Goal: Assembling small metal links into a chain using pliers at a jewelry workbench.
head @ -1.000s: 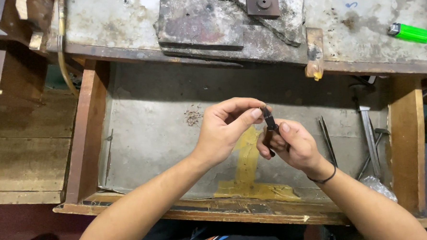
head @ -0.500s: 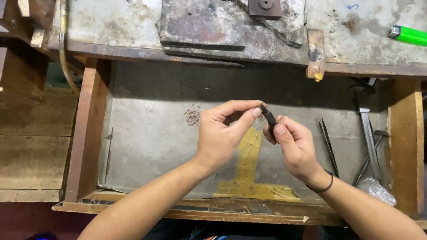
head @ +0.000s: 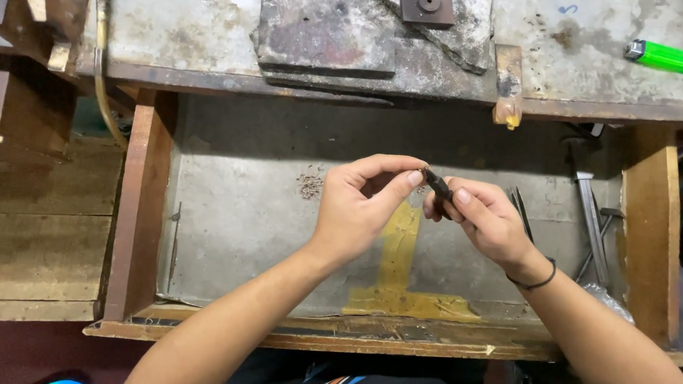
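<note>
A small dark tool (head: 438,186) is pinched between the closed fingers of the left hand (head: 358,210) and right hand (head: 485,220).

1. Left half of the drawer (head: 227,220) floor lies bare, save a small heap of filings (head: 309,186) at centre; a hand could pass there.
2. Wooden side walls (head: 137,216) bound it left and right.
3. Lower right: metal tools (head: 592,212) crowd the floor; tweezers (head: 520,207) lie just beside the right hand (head: 485,220).
4. The table (head: 565,44) edge overhangs the drawer's upper part.
</note>
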